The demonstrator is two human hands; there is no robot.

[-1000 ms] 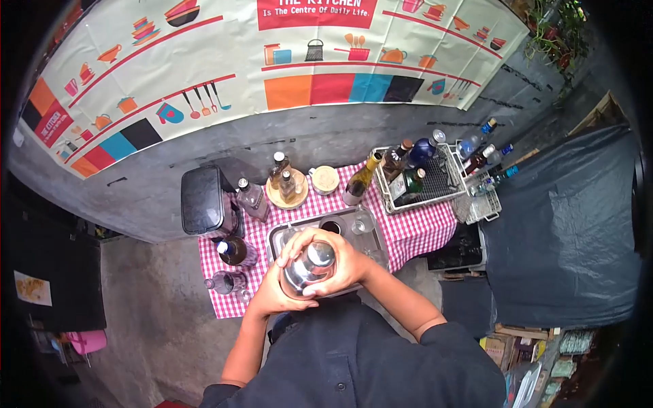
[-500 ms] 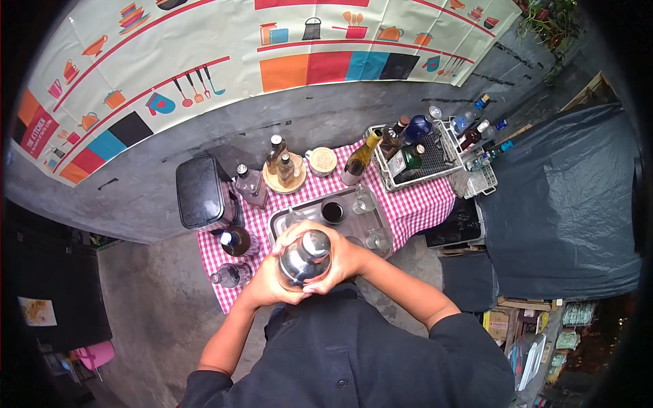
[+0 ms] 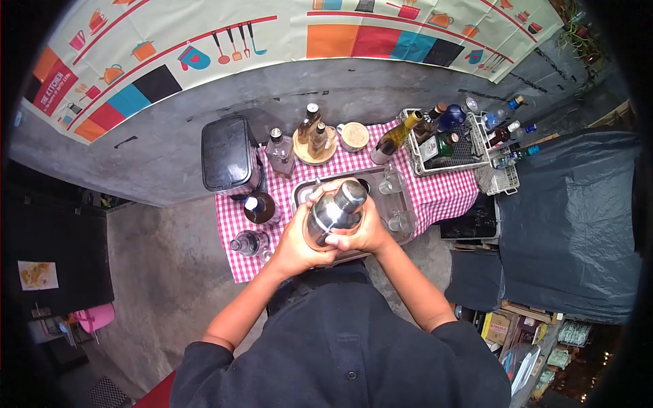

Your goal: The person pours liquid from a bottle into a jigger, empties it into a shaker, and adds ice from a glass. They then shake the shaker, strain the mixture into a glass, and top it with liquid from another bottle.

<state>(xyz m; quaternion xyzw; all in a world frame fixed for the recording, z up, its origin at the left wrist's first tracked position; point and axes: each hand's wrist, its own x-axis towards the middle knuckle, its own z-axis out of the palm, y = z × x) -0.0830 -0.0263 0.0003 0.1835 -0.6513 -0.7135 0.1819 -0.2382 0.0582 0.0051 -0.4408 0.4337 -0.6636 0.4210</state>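
Both of my hands are wrapped around a shiny metal cocktail shaker [image 3: 333, 216], held in front of my chest above the near part of the table. My left hand [image 3: 299, 238] grips its left side and lower body. On the right side, my right hand [image 3: 371, 228] closes round it, thumb across the front. The shaker's capped top tilts up and to the right. Behind and beneath lies a metal tray [image 3: 410, 204] with clear glass mugs [image 3: 390, 182] on it. A dark-filled glass on the tray is mostly hidden behind the shaker.
A checkered cloth [image 3: 442, 197] covers the table. Bottles [image 3: 260, 208] stand at left beside a black bin [image 3: 228, 153]. At the back are a wooden plate [image 3: 314, 155] with bottles, a cup [image 3: 354, 136] and a wire basket [image 3: 449, 163] of bottles. Black plastic sheeting [image 3: 564, 224] hangs right.
The shaker and both hands have shifted, and the shaker's top now leans more to the right. My view has also moved, so the table appears higher and further right. Both hands keep their hold.
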